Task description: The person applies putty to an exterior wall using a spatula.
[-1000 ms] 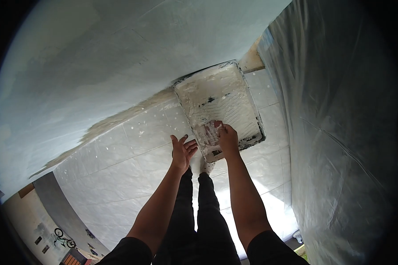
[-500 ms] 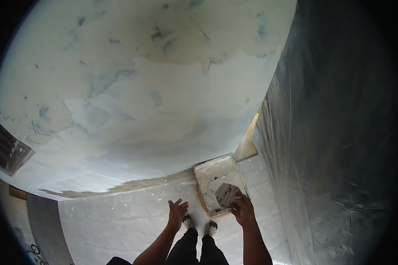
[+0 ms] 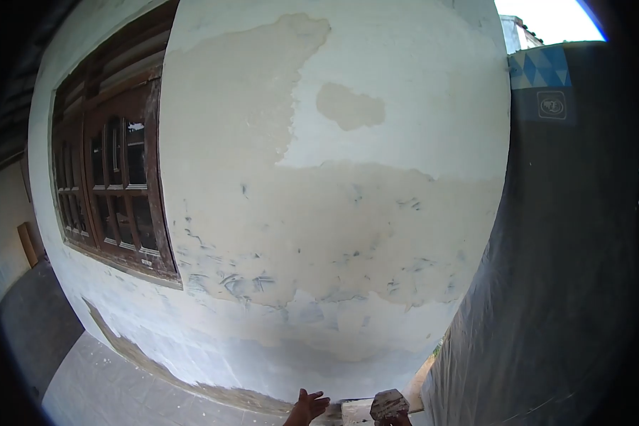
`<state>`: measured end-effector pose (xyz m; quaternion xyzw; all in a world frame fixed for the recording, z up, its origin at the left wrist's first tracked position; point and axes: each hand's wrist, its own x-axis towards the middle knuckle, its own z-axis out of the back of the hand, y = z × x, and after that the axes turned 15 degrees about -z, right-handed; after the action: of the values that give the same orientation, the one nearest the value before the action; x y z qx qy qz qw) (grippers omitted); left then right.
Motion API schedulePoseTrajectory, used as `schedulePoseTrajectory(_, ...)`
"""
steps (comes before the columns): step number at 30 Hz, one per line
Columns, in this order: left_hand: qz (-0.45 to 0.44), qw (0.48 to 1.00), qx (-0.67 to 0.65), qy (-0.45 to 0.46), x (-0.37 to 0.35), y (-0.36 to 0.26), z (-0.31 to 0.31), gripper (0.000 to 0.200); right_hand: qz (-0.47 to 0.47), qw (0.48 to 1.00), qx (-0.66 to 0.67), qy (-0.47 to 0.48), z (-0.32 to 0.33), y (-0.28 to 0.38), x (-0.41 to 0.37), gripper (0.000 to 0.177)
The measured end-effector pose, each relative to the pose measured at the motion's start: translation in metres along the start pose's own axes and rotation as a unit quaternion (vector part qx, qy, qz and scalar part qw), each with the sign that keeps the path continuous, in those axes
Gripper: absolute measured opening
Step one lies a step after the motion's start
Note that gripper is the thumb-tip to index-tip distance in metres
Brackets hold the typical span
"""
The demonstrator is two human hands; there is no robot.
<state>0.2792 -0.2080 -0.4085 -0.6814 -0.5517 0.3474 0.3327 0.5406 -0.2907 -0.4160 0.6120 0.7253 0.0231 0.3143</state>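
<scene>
At the bottom edge of the head view, my left hand [image 3: 309,406] is open with its fingers apart, holding nothing, in front of the lower wall. My right hand [image 3: 396,420] grips a flat, angular, plaster-smeared scraper [image 3: 388,403], its face turned up toward me; most of this hand is cut off by the frame. Behind and beside the scraper shows part of a pale, putty-stained tray [image 3: 355,410] on the floor. Ahead stands a large white wall [image 3: 405,142] with beige patches, dark scuffs and a greyish lower band.
A brown wooden window [image 3: 121,163] with glass panes is set in the wall at left. Dark plastic sheeting [image 3: 568,248] hangs along the right side. Grey covering [image 3: 121,383] lies on the floor, and bare, rough plaster [image 3: 227,395] runs along the wall's foot.
My view has tilted up from the floor to the wall, so the window and upper wall show and my feet do not. The right hand still holds the scraper; the left stays open.
</scene>
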Motion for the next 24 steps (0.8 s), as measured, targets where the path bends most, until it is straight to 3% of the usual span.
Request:
schedulePoseTrajectory(3, -0.080, 0.995, 0.025, 0.061, 0.010, -0.061, 0.001, 0.095, -0.003, 0.993, 0.112, 0.032, -0.030, -0.010, 0.024, 0.018)
schedulePoseTrajectory(5, -0.149, 0.983, 0.056, 0.094, 0.012, -0.109, 0.001, 0.093, -0.021, 0.956, 0.144, 0.256, -0.045, -0.017, 0.048, 0.029)
schedulePoseTrajectory(8, -0.234, 0.956, 0.105, 0.145, 0.022, -0.180, 0.013, 0.095, 0.045, 0.968, 0.107, 0.222, -0.151, -0.030, 0.038, 0.027)
schedulePoseTrajectory(10, -0.296, 0.927, 0.127, 0.192, 0.031, -0.234, 0.021, 0.095, 0.087, 0.981, 0.056, 0.166, -0.241, -0.035, 0.019, 0.037)
schedulePoseTrajectory(12, -0.371, 0.884, 0.171, 0.228, 0.036, -0.294, 0.020, 0.096, 0.123, 0.966, -0.006, 0.228, -0.280, -0.034, 0.029, 0.050)
schedulePoseTrajectory(16, -0.476, 0.786, 0.265, 0.291, 0.036, -0.403, 0.000, 0.100, 0.186, 0.932, -0.067, 0.304, -0.375, -0.021, 0.011, 0.048)
schedulePoseTrajectory(17, -0.475, 0.785, 0.264, 0.298, 0.036, -0.423, -0.005, 0.100, 0.207, 0.921, -0.086, 0.319, -0.390, -0.014, 0.010, 0.048)
schedulePoseTrajectory(19, -0.574, 0.661, 0.368, 0.315, 0.037, -0.462, -0.016, 0.101, 0.270, 0.903, -0.125, 0.309, -0.430, 0.001, -0.003, 0.045)
schedulePoseTrajectory(20, -0.574, 0.659, 0.367, 0.320, 0.038, -0.478, -0.023, 0.101, 0.309, 0.897, -0.144, 0.282, -0.452, 0.007, -0.015, 0.043)
schedulePoseTrajectory(22, -0.641, 0.567, 0.428, 0.291, 0.042, -0.505, -0.035, 0.098, 0.387, 0.849, -0.220, 0.284, -0.481, 0.033, -0.021, 0.041)
schedulePoseTrajectory(23, -0.640, 0.568, 0.428, 0.292, 0.045, -0.518, -0.042, 0.098, 0.428, 0.819, -0.255, 0.285, -0.495, 0.047, -0.021, 0.041)
schedulePoseTrajectory(24, -0.692, 0.445, 0.508, 0.255, 0.049, -0.532, -0.050, 0.099, 0.491, 0.764, -0.306, 0.286, -0.511, 0.060, -0.021, 0.044)
